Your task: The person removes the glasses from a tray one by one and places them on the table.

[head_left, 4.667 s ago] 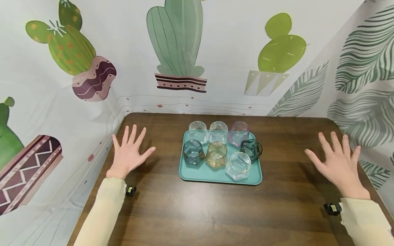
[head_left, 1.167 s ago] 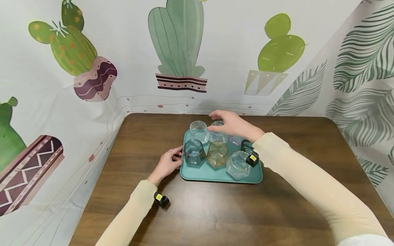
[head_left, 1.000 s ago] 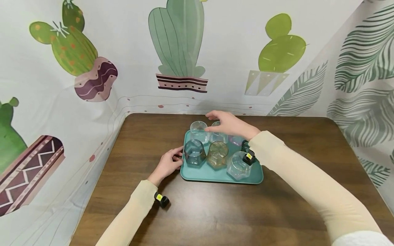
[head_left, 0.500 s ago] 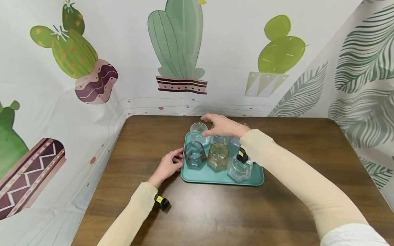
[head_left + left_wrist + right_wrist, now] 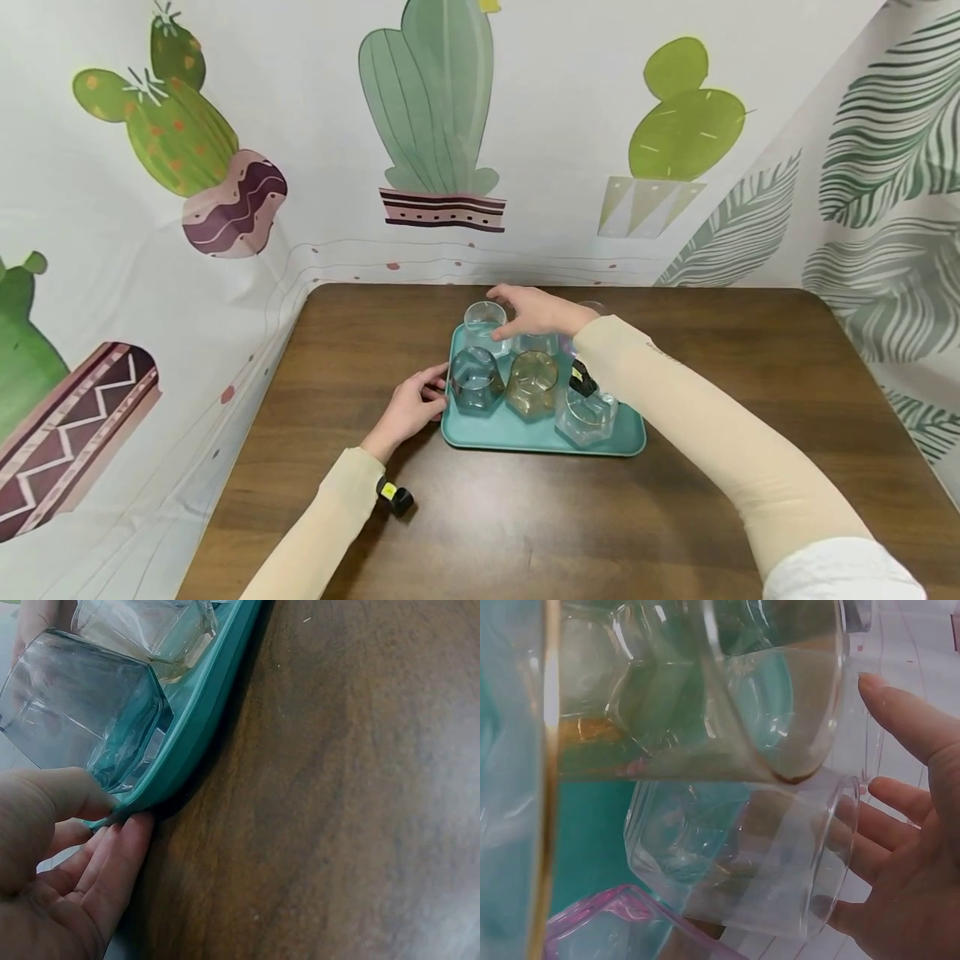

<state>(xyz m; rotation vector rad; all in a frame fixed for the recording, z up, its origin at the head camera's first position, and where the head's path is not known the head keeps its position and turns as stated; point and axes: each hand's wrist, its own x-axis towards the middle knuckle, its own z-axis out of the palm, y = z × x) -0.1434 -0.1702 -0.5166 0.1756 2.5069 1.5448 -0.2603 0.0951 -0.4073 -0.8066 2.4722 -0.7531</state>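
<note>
My left hand (image 5: 408, 408) pinches the left rim of the teal tray (image 5: 495, 433); in the left wrist view the thumb lies on top and the fingers (image 5: 124, 851) below the edge. My right hand (image 5: 536, 312) reaches over the back row, its thumb and fingers spread beside the rim of the back-left clear glass (image 5: 483, 321). Below that palm stands the back-middle clear glass (image 5: 538, 345), partly hidden. In front stand a blue-grey glass (image 5: 475, 383), an amber glass (image 5: 532, 387) and a gold-rimmed clear glass (image 5: 585, 421).
A purple-tinted glass (image 5: 622, 907) stands at the back right, mostly covered by my right forearm in the head view. The dark green glass is hidden behind the sleeve. The brown table (image 5: 480, 533) meets a cactus-print cloth (image 5: 555, 167) at its back edge.
From flat at the table's two sides, both hands have come to the tray. Over the last second my right hand has moved left towards the back-left glass; the left has stayed on the rim.
</note>
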